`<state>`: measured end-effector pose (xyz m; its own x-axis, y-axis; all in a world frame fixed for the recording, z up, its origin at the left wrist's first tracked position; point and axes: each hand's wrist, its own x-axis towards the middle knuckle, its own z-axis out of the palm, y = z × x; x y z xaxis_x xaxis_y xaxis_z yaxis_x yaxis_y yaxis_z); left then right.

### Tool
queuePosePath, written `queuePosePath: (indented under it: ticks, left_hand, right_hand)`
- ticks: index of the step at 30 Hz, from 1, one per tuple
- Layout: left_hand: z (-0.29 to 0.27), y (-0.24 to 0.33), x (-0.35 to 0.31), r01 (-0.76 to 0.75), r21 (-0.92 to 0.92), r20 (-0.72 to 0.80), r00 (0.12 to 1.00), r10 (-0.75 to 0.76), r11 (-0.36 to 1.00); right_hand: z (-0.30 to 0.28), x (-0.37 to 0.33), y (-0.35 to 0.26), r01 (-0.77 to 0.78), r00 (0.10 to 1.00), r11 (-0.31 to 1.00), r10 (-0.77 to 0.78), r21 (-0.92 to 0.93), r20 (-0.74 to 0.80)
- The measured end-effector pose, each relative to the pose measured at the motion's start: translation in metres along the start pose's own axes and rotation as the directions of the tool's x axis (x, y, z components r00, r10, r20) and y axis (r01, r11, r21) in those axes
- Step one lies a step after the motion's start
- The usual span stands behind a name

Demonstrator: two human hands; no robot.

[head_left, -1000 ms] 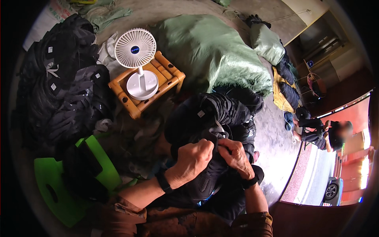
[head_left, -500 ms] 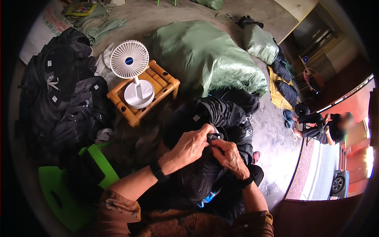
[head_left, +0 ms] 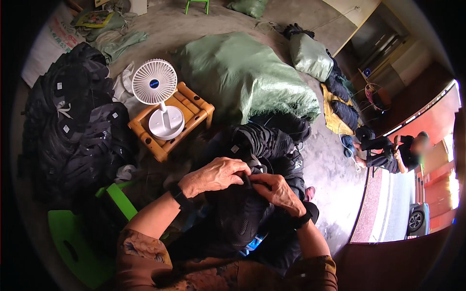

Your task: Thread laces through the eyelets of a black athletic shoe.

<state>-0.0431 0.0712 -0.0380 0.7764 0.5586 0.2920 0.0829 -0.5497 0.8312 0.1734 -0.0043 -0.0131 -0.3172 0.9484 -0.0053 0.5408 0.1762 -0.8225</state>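
Observation:
A black fabric article [head_left: 238, 218] with a mesh-like patch lies across my lap; its exact kind is unclear. My left hand [head_left: 216, 175] pinches the upper edge of its dark cloth. Close beside it, my right hand [head_left: 279, 194] grips the same edge between thumb and fingers. The fingertips of both hands nearly meet, and the small bit between them is hard to make out. Just beyond my hands rises a heap of similar black pieces [head_left: 259, 140], one bearing a small white tag. Something bright blue [head_left: 252, 244] shows under the article.
A white fan [head_left: 166, 122] stands on a bamboo stool [head_left: 199, 112] ahead to the left. Left of it is a large black pile [head_left: 73, 121]. A green plastic chair [head_left: 73, 242] is at lower left. A big green woven sack [head_left: 233, 72] lies ahead; a person [head_left: 388, 153] sits at right.
Both hands have shifted slightly left with the cloth edge, still pinching it. The left hand's fingers have turned flatter over it. The whole view has moved a little.

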Motion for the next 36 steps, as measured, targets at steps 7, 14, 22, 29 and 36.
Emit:
queuePosePath:
  ticks: [7, 14, 22, 29, 36]
  left_hand:
    - [0.012, -0.004, -0.003, 0.055, -0.022, -0.123, 0.991, -0.058, 0.998]
    - [0.001, 0.001, -0.013, -0.037, 0.093, -0.079, 0.996, 0.044, 0.995]
    - [0.005, 0.001, -0.011, -0.067, 0.132, -0.035, 0.997, 0.072, 0.989]
    - [0.007, 0.016, -0.010, -0.022, 0.211, -0.027, 0.999, 0.028, 0.977]
    - [0.022, 0.022, -0.023, -0.083, 0.433, -0.112, 0.983, 0.145, 0.897]
  right_hand:
    - [0.015, -0.001, 0.015, 0.168, 0.975, 0.956, -0.197, -0.239, -0.102]
    - [-0.023, -0.024, 0.035, -0.150, 0.878, 0.641, -0.263, -0.752, -0.399]
    - [-0.059, -0.105, 0.069, -0.368, 0.556, 0.930, 0.241, 0.025, -0.795]
    - [-0.081, -0.199, 0.053, 0.001, 0.578, 0.804, 0.484, 0.594, -0.656]
    - [-0.039, -0.258, 0.043, 0.041, 0.653, 0.624, 0.574, 0.780, -0.494]
